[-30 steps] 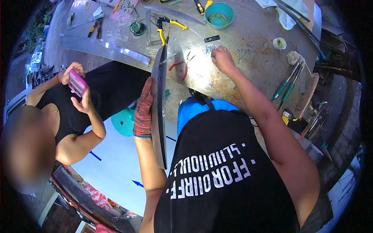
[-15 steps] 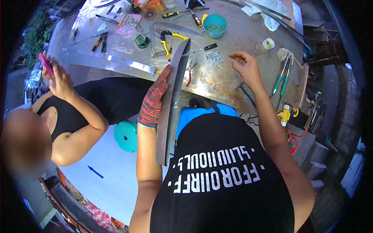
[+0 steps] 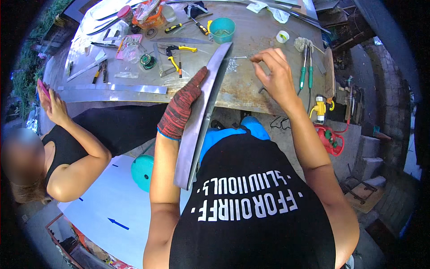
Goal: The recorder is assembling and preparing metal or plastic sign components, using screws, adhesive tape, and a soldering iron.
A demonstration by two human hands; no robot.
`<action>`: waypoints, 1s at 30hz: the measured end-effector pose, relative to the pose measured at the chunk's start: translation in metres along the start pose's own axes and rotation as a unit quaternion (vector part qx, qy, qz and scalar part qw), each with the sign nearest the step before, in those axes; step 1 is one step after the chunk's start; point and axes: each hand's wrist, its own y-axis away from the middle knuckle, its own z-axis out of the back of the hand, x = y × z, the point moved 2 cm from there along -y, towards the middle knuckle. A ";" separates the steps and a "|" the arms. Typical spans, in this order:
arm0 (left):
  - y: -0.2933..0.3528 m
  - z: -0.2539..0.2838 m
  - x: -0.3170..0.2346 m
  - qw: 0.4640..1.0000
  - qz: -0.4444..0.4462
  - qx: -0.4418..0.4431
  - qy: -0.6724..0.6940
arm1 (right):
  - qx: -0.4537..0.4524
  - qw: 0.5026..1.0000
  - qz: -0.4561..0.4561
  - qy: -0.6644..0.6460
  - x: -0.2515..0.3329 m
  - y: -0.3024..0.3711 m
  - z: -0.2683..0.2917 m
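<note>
My left hand (image 3: 180, 107), in a red and black knit glove, grips a long, curved grey sheet-metal piece (image 3: 199, 121). The piece stands tilted between my left forearm and my black shirt, its far end reaching over the table edge. My bare right hand (image 3: 274, 77) hovers above the metal table (image 3: 251, 92), thumb and fingers curled together. Whatever its fingertips may hold is too small to make out. Just left of it lies a pile of small shiny metal pieces (image 3: 231, 66), partly behind the sheet metal.
Yellow-handled pliers (image 3: 172, 58), a green wire spool (image 3: 147, 60), a teal bucket (image 3: 222, 30) and green-handled tools (image 3: 306, 76) lie on the table. A flat metal strip (image 3: 134, 88) runs along its near edge. At left sits another person (image 3: 78, 166) holding a pink phone (image 3: 43, 89).
The whole view has shifted, with the table's things now farther left. My right hand has turned, its back now more upward. The sheet metal stays in my left hand, tilted slightly more.
</note>
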 end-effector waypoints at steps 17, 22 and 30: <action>-0.017 -0.052 -0.011 0.999 0.031 -0.013 0.035 | -0.017 0.997 0.075 0.022 -0.020 0.000 0.014; -0.020 -0.087 -0.040 0.999 -0.009 -0.019 -0.047 | -0.042 0.990 0.093 0.099 -0.033 -0.009 0.024; -0.022 -0.102 -0.047 0.993 -0.048 0.008 -0.107 | -0.031 0.990 0.099 0.096 -0.047 -0.011 0.030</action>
